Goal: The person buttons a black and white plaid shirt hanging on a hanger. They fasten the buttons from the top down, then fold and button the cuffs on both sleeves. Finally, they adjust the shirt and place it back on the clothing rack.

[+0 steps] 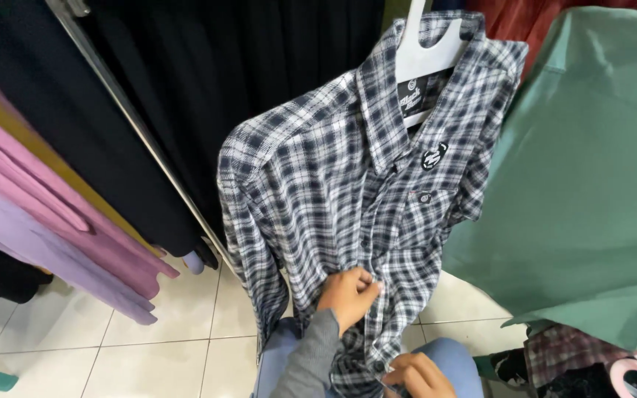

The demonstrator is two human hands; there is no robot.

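Here a plaid shirt (pixel 333 199) in dark blue and white hangs on a white hanger (pixel 425 44), tilted so that its collar sits toward the upper right and its hem falls toward the person's lap at the bottom of the view. The left hand (pixel 348 295), coming out of a grey sleeve (pixel 307 361), has its fingers pinched together on the button placket about halfway down the lower front. The right hand (pixel 418 376) is at the very bottom edge, closed on the cloth near the hem, though it is partly cut off and what exactly the fingertips grip cannot be told. The shirt looks light and soft, a thin woven cotton that drapes and folds freely, so it would likely swing on the hanger and bunch under any pull. The placket, doubled and stitched, seems the firmest line to hold, and the small buttons call for a fingertip pinch rather than a full grasp. To the left hang purple and pink garments (pixel 46 191) and black garments (pixel 186 88) beside a slanted metal rail (pixel 141 133). A large green garment (pixel 584 177) fills the right side, and pale floor tiles (pixel 164 332) show below.
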